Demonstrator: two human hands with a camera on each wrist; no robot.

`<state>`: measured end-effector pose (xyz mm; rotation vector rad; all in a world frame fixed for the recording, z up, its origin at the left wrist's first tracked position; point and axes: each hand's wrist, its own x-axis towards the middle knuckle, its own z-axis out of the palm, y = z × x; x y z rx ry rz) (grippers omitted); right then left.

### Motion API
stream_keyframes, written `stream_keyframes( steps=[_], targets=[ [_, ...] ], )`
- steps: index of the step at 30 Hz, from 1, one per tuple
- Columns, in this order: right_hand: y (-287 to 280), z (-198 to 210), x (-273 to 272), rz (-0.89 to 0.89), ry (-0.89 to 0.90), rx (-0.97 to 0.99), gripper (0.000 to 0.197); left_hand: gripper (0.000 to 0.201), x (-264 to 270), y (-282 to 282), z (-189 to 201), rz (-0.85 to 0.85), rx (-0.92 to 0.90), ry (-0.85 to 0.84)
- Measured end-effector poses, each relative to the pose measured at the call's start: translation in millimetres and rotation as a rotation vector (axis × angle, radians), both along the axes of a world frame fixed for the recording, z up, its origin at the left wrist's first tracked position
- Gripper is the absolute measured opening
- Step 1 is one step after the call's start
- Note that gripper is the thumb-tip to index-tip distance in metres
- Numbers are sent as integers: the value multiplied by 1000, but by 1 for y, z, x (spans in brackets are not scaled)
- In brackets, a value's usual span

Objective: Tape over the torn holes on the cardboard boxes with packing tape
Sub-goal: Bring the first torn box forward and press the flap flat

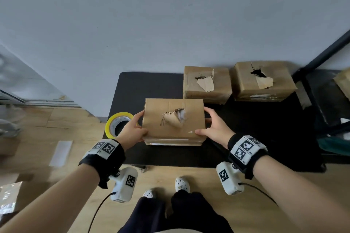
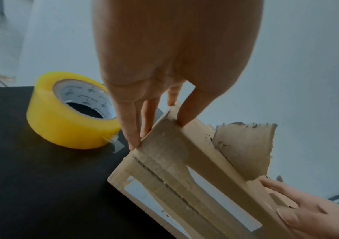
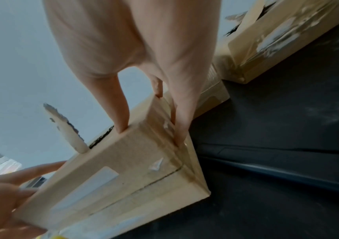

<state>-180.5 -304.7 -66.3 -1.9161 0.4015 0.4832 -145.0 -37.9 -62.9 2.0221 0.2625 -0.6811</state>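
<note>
The near cardboard box point(image 1: 173, 122) sits at the front of the black table point(image 1: 246, 128). Its top has 1 torn hole with a raised flap point(image 1: 173, 119), and something pale shows inside. The left hand point(image 1: 132, 128) grips its left side and the right hand point(image 1: 215, 127) grips its right side, each with the thumb on top. The yellow tape roll point(image 1: 118, 122) lies just left. Behind stand 2 more torn boxes point(image 1: 207, 84), point(image 1: 264, 80), their insides dark.
</note>
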Motion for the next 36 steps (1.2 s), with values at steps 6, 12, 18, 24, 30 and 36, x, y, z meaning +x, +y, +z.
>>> stream_keyframes(
  steps=[6, 12, 18, 24, 30, 36],
  targets=[
    [8, -15, -6, 64, 7, 18, 97, 68, -6, 6, -7, 85, 29, 37],
    [13, -19, -3, 77, -17, 20, 93, 75, -3, 9, -10, 53, 44, 54],
    [16, -16, -6, 117, -72, -96, 91, 79, -5, 9, 0, -180, 255, -119],
    [33, 3, -29, 316, -543, -391, 73, 55, -7, 0, -4, -470, 264, -514],
    [52, -1, -41, 859, -978, -784, 57, 53, -3, -8, -22, -491, 363, -633],
    [57, -23, -29, 981, -716, -978, 62, 61, 0, -4, -24, -582, 463, -629]
  ],
)
